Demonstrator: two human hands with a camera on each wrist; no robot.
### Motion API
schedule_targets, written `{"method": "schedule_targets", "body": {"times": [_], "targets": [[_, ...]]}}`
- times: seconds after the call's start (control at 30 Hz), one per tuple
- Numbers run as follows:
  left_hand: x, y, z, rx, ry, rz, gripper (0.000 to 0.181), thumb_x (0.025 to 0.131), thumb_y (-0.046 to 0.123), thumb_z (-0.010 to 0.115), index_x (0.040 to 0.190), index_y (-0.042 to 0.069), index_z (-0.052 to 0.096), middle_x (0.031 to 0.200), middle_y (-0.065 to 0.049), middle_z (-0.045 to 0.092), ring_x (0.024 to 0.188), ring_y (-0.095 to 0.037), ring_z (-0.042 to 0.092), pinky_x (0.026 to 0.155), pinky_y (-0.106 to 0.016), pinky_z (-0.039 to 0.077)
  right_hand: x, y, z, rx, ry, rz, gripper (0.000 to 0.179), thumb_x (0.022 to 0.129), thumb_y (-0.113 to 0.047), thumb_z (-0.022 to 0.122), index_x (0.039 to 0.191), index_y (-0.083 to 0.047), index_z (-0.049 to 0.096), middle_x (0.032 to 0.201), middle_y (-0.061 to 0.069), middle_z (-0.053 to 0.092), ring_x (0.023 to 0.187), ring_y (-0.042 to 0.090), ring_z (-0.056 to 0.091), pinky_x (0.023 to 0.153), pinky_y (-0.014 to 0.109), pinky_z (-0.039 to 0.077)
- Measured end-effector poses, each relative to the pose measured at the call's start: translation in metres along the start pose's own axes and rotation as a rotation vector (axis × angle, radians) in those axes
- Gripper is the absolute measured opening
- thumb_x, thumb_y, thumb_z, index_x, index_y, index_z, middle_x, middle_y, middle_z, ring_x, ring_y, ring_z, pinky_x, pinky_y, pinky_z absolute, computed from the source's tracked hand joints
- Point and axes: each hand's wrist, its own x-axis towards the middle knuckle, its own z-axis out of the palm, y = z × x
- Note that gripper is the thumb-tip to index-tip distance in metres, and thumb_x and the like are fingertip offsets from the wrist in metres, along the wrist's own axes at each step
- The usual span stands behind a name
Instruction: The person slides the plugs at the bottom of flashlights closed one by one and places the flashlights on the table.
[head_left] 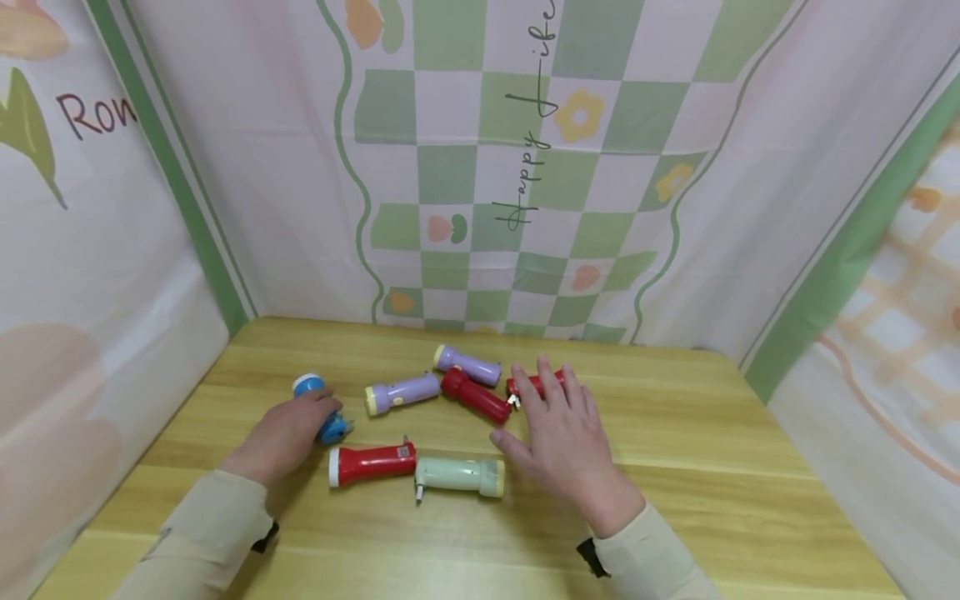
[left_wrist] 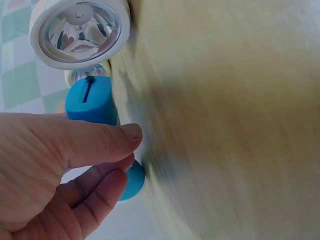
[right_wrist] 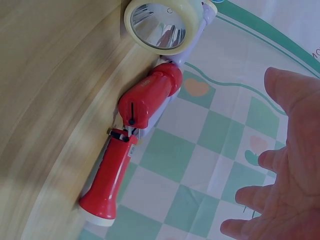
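My left hand [head_left: 281, 433] grips a blue flashlight [head_left: 307, 385] by its middle at the left of the table. In the left wrist view, thumb and fingers close around the blue body, hiding its centre. Fingers spread, my right hand [head_left: 566, 446] hovers over a red flashlight [right_wrist: 110, 175] and partly covers it in the head view. That flashlight's metal plug prongs point at a second red flashlight [head_left: 476, 396]. Nothing is in the right palm. Nearer the front lie a red flashlight with a white rim [head_left: 375, 464] and a mint green flashlight [head_left: 457, 475], end to end.
Two lavender flashlights with yellow rims, one at the back [head_left: 472, 367] and one left of centre [head_left: 405, 393], lie on the wooden table [head_left: 720, 467]. Patterned cloth [head_left: 495, 175] hangs behind the table and at both sides.
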Motion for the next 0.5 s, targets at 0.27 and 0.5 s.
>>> {"method": "schedule_targets", "body": {"times": [0.27, 0.5], "targets": [[-0.0048, -0.0033, 0.0016, 0.016, 0.169, 0.063, 0.023, 0.092, -0.010, 0.067, 0.111, 0.003, 0.070, 0.114, -0.015, 0.073, 0.105, -0.035, 0.069, 0.089, -0.051, 0.060, -0.0004, -0.0004, 0.0004, -0.001, -0.002, 0.000, 0.090, 0.095, -0.065, 0.064, 0.165, -0.019, 0.030, 0.170, 0.025, 0.023, 0.154, 0.055, 0.019, 0.121, 0.072, 0.024], [-0.0081, -0.0038, 0.0016, 0.013, 0.226, 0.047, 0.017, 0.094, -0.007, 0.066, 0.106, 0.004, 0.069, 0.106, -0.015, 0.073, 0.094, -0.032, 0.070, 0.081, -0.048, 0.061, -0.0011, -0.0010, -0.0003, 0.008, -0.002, 0.002, 0.090, 0.095, -0.065, 0.064, 0.165, -0.019, 0.031, 0.170, 0.024, 0.022, 0.154, 0.055, 0.018, 0.122, 0.072, 0.022]]}}
